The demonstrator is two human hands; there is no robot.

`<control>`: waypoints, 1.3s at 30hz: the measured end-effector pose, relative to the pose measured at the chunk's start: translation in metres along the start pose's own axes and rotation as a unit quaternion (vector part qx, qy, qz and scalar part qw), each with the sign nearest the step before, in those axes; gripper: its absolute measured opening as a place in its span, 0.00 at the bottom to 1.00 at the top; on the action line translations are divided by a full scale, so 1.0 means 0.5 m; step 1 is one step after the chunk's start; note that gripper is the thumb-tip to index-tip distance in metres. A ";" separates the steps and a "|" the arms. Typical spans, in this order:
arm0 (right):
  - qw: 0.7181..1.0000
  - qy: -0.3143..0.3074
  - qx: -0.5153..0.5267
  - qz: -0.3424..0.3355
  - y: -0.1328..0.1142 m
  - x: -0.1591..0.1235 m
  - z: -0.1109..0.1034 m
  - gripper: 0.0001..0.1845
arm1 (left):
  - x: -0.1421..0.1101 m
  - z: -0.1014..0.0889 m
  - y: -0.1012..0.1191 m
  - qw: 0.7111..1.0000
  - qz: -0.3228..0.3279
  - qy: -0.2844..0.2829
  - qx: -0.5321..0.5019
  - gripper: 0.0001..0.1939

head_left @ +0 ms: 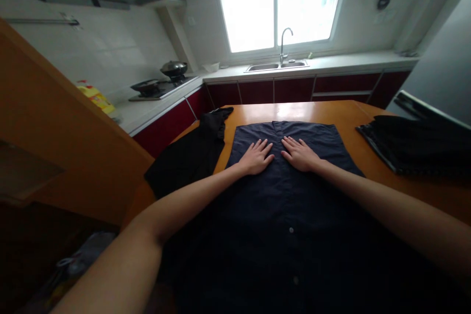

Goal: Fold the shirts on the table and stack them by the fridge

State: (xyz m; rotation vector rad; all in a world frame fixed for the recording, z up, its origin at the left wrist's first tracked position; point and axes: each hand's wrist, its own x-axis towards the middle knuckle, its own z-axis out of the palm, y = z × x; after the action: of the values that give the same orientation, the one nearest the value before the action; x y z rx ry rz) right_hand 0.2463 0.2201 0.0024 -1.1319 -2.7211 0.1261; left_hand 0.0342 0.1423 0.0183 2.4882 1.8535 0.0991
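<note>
A dark navy button-up shirt point(265, 216) lies spread over the wooden table, its far hem near the table's back part. Light buttons run down its middle front. My left hand point(256, 157) rests flat on the cloth, left of the button line, with fingers stretched out. On the other side of that line my right hand point(300, 153) is also laid flat, fingers apart. Neither hand grips the fabric. The shirt's near end runs into shadow at the bottom of the view.
A black garment point(191, 157) lies at the table's left, and folded black clothing point(427, 144) sits at the right. Beyond the orange-brown tabletop point(294, 110) stand a counter with a sink point(263, 66), and a stove with a lidded wok point(174, 68). A wooden panel point(73, 122) rises at the left.
</note>
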 end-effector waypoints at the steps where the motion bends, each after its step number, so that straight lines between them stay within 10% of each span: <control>1: 1.000 0.000 0.001 0.001 0.000 0.000 0.000 0.36 | 0.000 0.001 0.000 1.000 -0.009 0.003 -0.004 0.36; 12: 0.999 0.020 0.039 -0.015 0.008 -0.007 -0.012 0.37 | 0.094 -0.026 -0.122 0.991 -0.131 -0.008 0.000 0.36; 23: 0.986 -0.009 -0.004 0.166 0.258 0.077 -0.067 0.35 | 0.135 -0.024 -0.159 0.989 -0.144 -0.023 0.007 0.37; 33: 0.993 -0.007 0.049 -0.111 0.025 0.088 -0.013 0.37 | 0.199 -0.006 -0.094 0.999 -0.013 -0.027 -0.011 0.32; 39: 0.988 -0.047 0.062 -0.135 0.055 0.130 -0.011 0.36 | 0.262 -0.003 -0.134 0.999 -0.027 -0.025 -0.017 0.31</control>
State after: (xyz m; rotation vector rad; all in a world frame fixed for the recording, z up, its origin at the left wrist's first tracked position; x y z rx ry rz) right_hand 0.2216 0.2858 0.0132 -0.7323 -2.8723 0.3117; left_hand 0.0076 0.2870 0.0190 2.3940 1.8813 0.0641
